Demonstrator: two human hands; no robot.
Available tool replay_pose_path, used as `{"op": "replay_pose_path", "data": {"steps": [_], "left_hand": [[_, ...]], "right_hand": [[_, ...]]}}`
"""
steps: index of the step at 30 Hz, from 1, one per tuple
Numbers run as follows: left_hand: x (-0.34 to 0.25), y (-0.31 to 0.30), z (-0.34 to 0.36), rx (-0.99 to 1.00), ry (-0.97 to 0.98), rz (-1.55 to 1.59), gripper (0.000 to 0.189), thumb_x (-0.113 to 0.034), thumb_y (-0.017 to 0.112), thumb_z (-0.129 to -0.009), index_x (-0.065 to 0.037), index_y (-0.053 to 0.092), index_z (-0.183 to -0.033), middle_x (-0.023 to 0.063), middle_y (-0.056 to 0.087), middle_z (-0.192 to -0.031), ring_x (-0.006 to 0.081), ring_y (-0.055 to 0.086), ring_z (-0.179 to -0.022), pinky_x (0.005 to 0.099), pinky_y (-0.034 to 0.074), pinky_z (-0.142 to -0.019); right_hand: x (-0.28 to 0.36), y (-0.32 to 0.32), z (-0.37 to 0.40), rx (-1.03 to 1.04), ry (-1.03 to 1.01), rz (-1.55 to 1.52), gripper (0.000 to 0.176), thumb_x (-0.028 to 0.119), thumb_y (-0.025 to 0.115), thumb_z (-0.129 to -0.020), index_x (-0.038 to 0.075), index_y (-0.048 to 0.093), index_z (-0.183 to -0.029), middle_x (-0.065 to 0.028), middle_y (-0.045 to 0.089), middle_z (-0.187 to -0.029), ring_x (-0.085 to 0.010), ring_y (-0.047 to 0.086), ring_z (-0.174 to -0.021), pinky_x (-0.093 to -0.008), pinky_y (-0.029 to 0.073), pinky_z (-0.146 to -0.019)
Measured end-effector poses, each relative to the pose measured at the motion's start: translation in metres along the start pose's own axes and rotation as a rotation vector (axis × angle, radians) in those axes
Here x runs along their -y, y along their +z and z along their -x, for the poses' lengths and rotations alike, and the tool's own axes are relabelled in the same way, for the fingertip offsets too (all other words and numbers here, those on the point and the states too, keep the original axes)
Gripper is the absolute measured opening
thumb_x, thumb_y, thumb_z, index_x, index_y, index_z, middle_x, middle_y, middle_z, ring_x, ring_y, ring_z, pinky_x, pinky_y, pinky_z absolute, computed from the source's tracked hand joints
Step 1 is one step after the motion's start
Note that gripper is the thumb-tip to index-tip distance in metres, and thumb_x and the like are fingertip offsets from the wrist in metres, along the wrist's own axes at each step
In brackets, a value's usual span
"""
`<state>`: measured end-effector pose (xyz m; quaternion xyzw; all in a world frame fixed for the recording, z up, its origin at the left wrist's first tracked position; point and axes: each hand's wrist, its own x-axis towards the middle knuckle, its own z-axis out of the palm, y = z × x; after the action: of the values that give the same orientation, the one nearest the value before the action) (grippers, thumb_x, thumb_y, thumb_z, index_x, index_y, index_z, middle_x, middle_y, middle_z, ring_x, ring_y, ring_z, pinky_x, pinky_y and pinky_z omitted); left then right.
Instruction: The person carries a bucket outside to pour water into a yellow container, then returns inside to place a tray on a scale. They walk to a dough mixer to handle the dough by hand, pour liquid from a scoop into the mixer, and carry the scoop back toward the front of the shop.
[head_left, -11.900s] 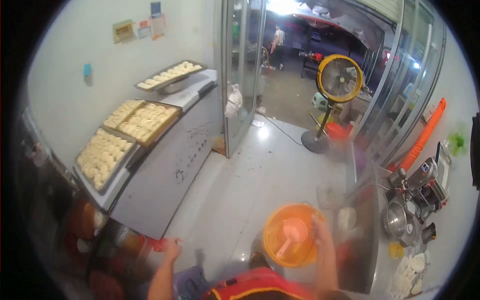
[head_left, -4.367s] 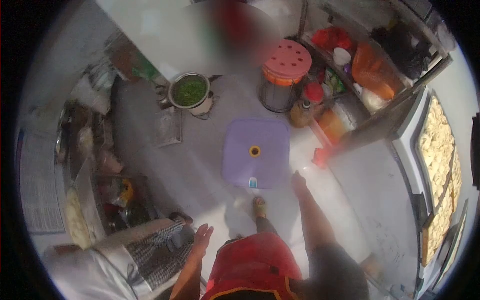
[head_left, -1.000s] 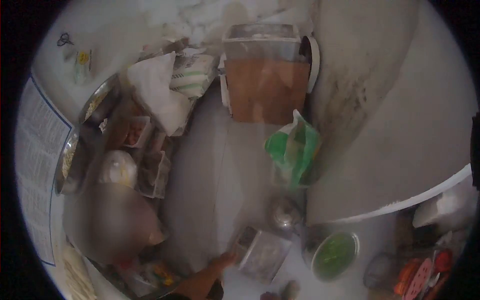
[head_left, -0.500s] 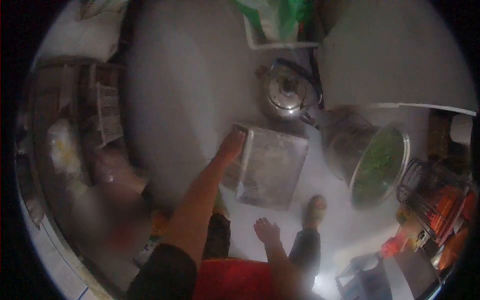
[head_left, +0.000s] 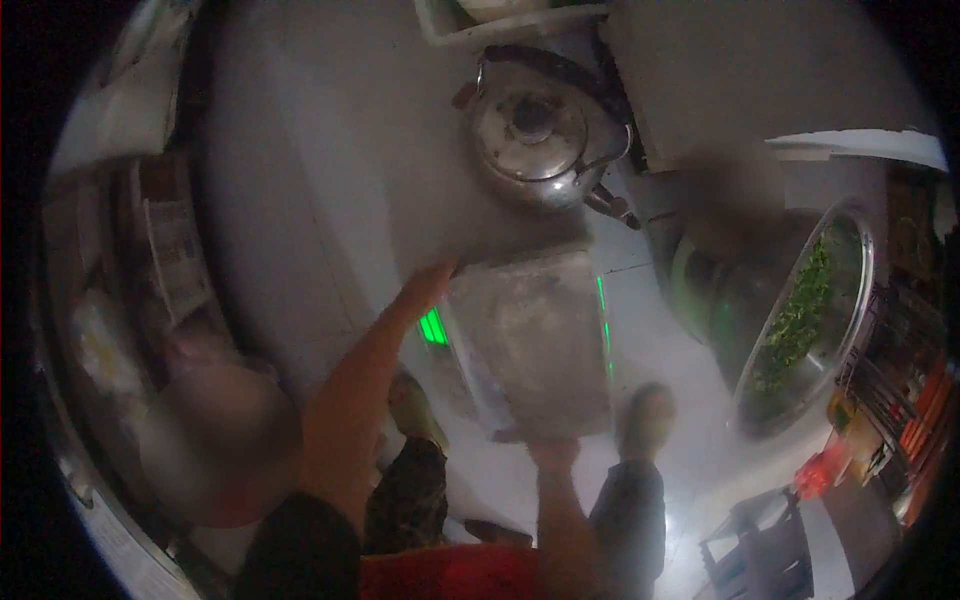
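A boxy weighing scale (head_left: 535,340) with a worn grey metal top lies below me, with green light glowing on its left and right sides. My left hand (head_left: 437,282) grips its far left corner, and the fingers are mostly hidden there. At the near edge, my right hand (head_left: 553,452) holds the scale from the front, its fingers partly out of sight along the rim. Beyond the scale stands a metal kettle (head_left: 530,135) with a dark handle and a black lid knob.
To the right, a large metal bowl (head_left: 850,310) with chopped greens (head_left: 800,320) stands tilted in view. A wire basket (head_left: 885,370) and a red plastic bag (head_left: 838,460) sit beyond it. A grey plastic stool (head_left: 755,545) is at lower right. Shelving (head_left: 165,240) lines the left.
The scale's green lights have come on. My right hand has moved from open beside the scale onto its near edge. The view has shifted, and the kettle looks larger.
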<state>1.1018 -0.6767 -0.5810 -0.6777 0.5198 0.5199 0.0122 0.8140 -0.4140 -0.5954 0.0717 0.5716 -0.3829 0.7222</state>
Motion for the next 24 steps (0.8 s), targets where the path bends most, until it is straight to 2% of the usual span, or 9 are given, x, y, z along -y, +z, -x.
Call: {"op": "replay_pose_path", "data": {"steps": [1, 3, 5, 8, 11, 14, 17, 19, 24], "left_hand": [[0.011, 0.012, 0.015, -0.059, -0.066, 0.238, 0.038, -0.025, 0.035, -0.083, -0.003, 0.039, -0.113, 0.0182, 0.049, -0.105, 0.0331, 0.048, -0.095, 0.0400, 0.037, -0.082], [0.055, 0.036, 0.037, 0.049, 0.034, -0.321, 0.032, -0.021, 0.037, -0.081, -0.005, 0.044, -0.108, 0.0166, 0.053, -0.099, 0.0302, 0.052, -0.089, 0.0385, 0.039, -0.078], [0.033, 0.038, 0.040, 0.141, -0.140, -0.177, 0.033, -0.021, 0.041, -0.079, -0.004, 0.045, -0.107, 0.0161, 0.054, -0.097, 0.0276, 0.053, -0.087, 0.0378, 0.039, -0.077], [-0.024, 0.028, 0.032, 0.259, -0.143, 0.064, 0.038, -0.027, 0.043, -0.078, -0.004, 0.045, -0.109, 0.0145, 0.054, -0.098, 0.0245, 0.052, -0.089, 0.0368, 0.039, -0.077], [-0.081, 0.016, 0.039, 0.289, -0.294, 0.474, 0.046, -0.037, 0.040, -0.079, -0.004, 0.043, -0.112, 0.0127, 0.053, -0.102, 0.0237, 0.048, -0.095, 0.0358, 0.038, -0.080], [-0.108, 0.011, 0.048, 0.246, -0.409, 0.775, 0.050, -0.042, 0.039, -0.080, -0.005, 0.042, -0.113, 0.0121, 0.052, -0.103, 0.0237, 0.047, -0.098, 0.0354, 0.037, -0.082], [-0.104, 0.002, 0.084, 0.175, -0.362, 0.850, 0.051, -0.042, 0.038, -0.080, -0.005, 0.042, -0.113, 0.0120, 0.052, -0.104, 0.0236, 0.047, -0.099, 0.0353, 0.037, -0.082], [-0.106, -0.006, 0.118, 0.121, -0.350, 0.875, 0.051, -0.043, 0.038, -0.080, -0.005, 0.042, -0.113, 0.0120, 0.052, -0.104, 0.0236, 0.046, -0.099, 0.0352, 0.037, -0.082], [-0.159, -0.029, 0.213, 0.037, -0.301, 0.901, 0.052, -0.044, 0.037, -0.080, -0.005, 0.042, -0.114, 0.0118, 0.051, -0.105, 0.0234, 0.046, -0.100, 0.0350, 0.037, -0.083]], "right_hand": [[0.015, -0.008, -0.002, 0.001, -0.012, -0.529, 0.046, 0.036, 0.037, -0.081, 0.006, 0.037, -0.116, -0.0089, 0.043, -0.113, -0.0248, 0.044, -0.100, -0.0381, 0.039, -0.082], [0.061, -0.010, -0.002, -0.043, -0.027, -0.411, 0.045, 0.036, 0.036, -0.082, 0.005, 0.039, -0.114, -0.0092, 0.045, -0.108, -0.0253, 0.045, -0.096, -0.0381, 0.040, -0.080], [0.096, -0.001, 0.000, 0.020, 0.034, -0.641, 0.044, 0.035, 0.036, -0.081, 0.006, 0.039, -0.114, -0.0094, 0.045, -0.107, -0.0255, 0.045, -0.097, -0.0379, 0.041, -0.079], [0.108, 0.010, 0.002, -0.287, 0.087, -0.528, 0.044, 0.037, 0.037, -0.081, 0.006, 0.040, -0.113, -0.0088, 0.046, -0.105, -0.0263, 0.045, -0.097, -0.0396, 0.041, -0.078], [0.092, -0.011, -0.002, 0.288, -0.135, -0.481, 0.046, 0.035, 0.035, -0.084, 0.006, 0.031, -0.120, -0.0087, 0.038, -0.118, -0.0248, 0.040, -0.104, -0.0391, 0.034, -0.090], [0.052, -0.072, -0.020, 0.273, 0.037, -0.727, 0.051, 0.040, 0.037, -0.081, 0.006, 0.031, -0.120, -0.0078, 0.036, -0.118, -0.0230, 0.040, -0.104, -0.0387, 0.036, -0.087], [0.075, -0.040, 0.000, -0.170, 0.078, -0.519, 0.047, 0.040, 0.040, -0.080, 0.007, 0.040, -0.113, -0.0077, 0.044, -0.107, -0.0251, 0.044, -0.097, -0.0400, 0.038, -0.082], [0.048, -0.062, 0.009, 0.002, -0.022, -0.186, 0.047, 0.039, 0.040, -0.081, 0.006, 0.039, -0.113, -0.0089, 0.045, -0.107, -0.0218, 0.045, -0.097, -0.0381, 0.041, -0.080], [0.104, -0.004, 0.109, -0.100, 0.232, -0.353, 0.047, 0.040, 0.038, -0.081, 0.005, 0.040, -0.113, -0.0101, 0.046, -0.108, -0.0242, 0.045, -0.099, -0.0401, 0.036, -0.085]]}}
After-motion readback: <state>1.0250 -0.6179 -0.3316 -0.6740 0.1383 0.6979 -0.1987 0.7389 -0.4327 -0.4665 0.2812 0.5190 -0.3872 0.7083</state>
